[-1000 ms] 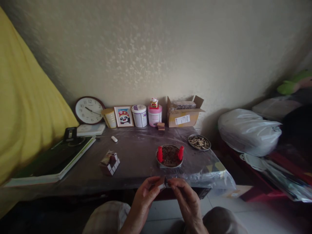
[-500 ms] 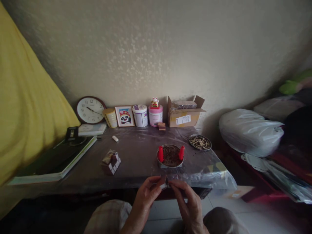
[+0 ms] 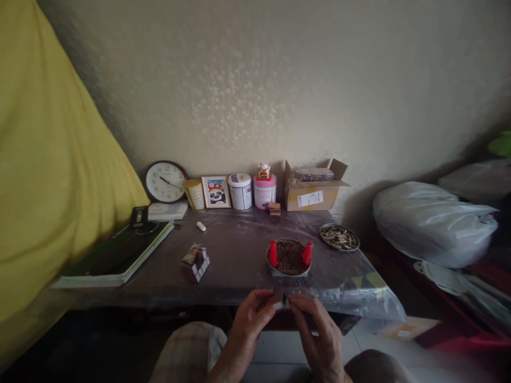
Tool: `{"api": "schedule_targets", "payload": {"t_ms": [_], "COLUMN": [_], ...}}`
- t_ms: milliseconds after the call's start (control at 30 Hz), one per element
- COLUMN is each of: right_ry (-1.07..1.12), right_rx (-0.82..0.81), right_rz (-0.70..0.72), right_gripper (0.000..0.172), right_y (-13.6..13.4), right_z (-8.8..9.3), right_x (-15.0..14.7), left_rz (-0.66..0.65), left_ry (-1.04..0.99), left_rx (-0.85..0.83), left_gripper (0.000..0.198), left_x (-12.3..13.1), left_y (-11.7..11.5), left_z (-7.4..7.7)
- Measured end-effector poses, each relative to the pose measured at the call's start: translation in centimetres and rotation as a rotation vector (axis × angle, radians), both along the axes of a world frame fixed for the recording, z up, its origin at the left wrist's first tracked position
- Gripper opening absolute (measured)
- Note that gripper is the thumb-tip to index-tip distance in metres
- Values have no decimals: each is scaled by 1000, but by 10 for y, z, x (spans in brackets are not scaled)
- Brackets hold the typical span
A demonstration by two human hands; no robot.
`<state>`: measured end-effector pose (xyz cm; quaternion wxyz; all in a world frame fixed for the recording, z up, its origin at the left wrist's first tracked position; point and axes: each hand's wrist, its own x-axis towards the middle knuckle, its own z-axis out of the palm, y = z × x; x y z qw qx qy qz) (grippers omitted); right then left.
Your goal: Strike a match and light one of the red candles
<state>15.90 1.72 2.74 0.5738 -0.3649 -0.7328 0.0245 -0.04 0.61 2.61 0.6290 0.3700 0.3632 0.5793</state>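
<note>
We hold the small box (image 3: 278, 304) in the left hand (image 3: 249, 322), just off the near edge of the tabletop (image 3: 235, 250) and nearer to us than the round dish (image 3: 289, 275) with its 2 red upright pieces (image 3: 273, 253). We judge the step in hand to be fingertip work at the right end of the box, where a dark patch shows; we cannot tell whether that patch is an opening.

To perform this step well, we should:
1. Keep the left grip firm enough to steady the box, yet light enough not to crush its sides, which we judge to be thin card.
2. Work the right fingertips straight along the box, without twisting.
3. Keep the box level, so that any contents stay in.

Hand pose: both forearms rise from the near side, and the hands meet at the middle. The left hand is closed around the box, thumb on the near side, fingers on the far side. The right hand (image 3: 319, 322) is narrow, index finger and thumb brought to the right end of the box, its other fingers curled. We cannot tell whether it pinches anything.
</note>
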Motion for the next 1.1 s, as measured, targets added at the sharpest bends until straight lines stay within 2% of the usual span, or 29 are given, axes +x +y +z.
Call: {"api": "schedule_targets", "payload": {"t_ms": [300, 500, 633, 767, 900, 1000, 1100], "right_ry": [-38, -31, -69, -29, 25, -118, -30], "right_rx": [2, 35, 28, 58, 119, 123, 62], "right_rz": [20, 46, 20, -44, 15, 37, -222], "right_gripper": [20, 24, 19, 19, 29, 23, 14], "right_y": [-5, -9, -4, -12, -24, -9, 17], "right_z": [3, 9, 8, 23, 37, 23, 0], "right_x": [2, -1, 0, 4, 4, 5, 14], "left_rz": [-19, 52, 42, 88, 117, 105, 105], "left_ry": [-7, 6, -27, -57, -65, -57, -31], "left_rx": [26, 7, 22, -6, -29, 14, 43], "left_gripper": [22, 23, 22, 27, 26, 23, 23], "left_x": [0, 1, 3, 6, 9, 8, 5], "left_y": [-7, -6, -8, -10, -8, -10, -13], "left_z": [3, 4, 12, 22, 21, 21, 24]}}
